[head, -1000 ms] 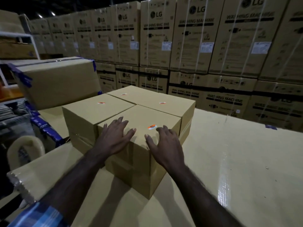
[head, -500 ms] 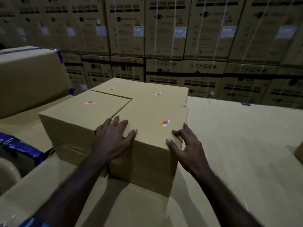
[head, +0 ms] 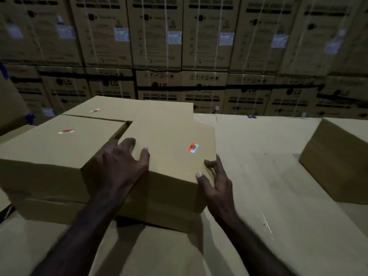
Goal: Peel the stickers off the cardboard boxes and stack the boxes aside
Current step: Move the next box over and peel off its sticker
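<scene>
1. Cardboard makes the near box [head: 169,156] stiff, and it looks light enough to slide. It sits on the big cardboard bench [head: 258,216], near the front edge, touching two more boxes [head: 59,148].
2. Its orange sticker [head: 193,147] is still on top.
3. The left hand [head: 119,168] lies spread on the top. The right hand [head: 216,184] is spread against the right side.
4. Holding both sides looks best.
5. Open room lies to the right, before another box [head: 338,162].

Both of my forearms are bare from the bottom edge of view up to the wrists. My left hand [head: 117,166] and right hand [head: 216,182] wear no gloves, rings or watch; short pale fingernails show.
</scene>
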Demonstrator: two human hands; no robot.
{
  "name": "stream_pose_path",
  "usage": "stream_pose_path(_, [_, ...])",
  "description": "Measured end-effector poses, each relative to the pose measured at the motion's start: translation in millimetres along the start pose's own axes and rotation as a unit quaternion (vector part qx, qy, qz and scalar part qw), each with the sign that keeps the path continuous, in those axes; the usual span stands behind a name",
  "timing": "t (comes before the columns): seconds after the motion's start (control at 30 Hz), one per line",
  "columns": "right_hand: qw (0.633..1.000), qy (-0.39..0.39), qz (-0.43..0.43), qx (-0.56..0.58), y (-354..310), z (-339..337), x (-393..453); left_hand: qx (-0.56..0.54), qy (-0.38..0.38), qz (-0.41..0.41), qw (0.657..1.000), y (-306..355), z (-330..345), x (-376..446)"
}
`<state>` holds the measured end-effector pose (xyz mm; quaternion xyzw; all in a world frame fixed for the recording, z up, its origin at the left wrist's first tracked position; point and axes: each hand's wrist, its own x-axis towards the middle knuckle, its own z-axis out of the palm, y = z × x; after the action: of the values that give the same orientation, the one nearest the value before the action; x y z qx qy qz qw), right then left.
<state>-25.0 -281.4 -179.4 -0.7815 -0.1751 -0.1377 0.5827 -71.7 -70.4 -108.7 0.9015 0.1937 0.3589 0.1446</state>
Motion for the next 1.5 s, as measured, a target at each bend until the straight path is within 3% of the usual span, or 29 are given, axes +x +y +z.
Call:
stream_pose_path(0.27, [0.996,0.079,-0.049,0.006,-23.2,-61.2,26.5,-0.085,0.014,-0.006,0.996,51.2,4.3,-10.9])
stream_pose_path(0.5, [0.993,0.099,-0.058,-0.027,-32.5,-144.0,50.9,-0.122,0.021,0.050,0.991,119.1,5.9,-25.2])
stream_pose_path(0.7, [0.992,0.118,-0.032,0.002,-14.5,-235.1,48.0,-0.064,0.031,0.120,0.990,203.1,6.1,-49.5])
stream_pose_path(1.1, [0.992,0.113,0.026,0.052,65.3,-416.1,19.6,-0.051,-0.037,0.111,0.992,369.9,58.6,-140.8])
stream_pose_path(1.5, [0.992,0.097,0.068,0.042,124.8,-458.7,-2.8,-0.007,-0.093,0.088,0.992,408.9,80.4,-191.1])
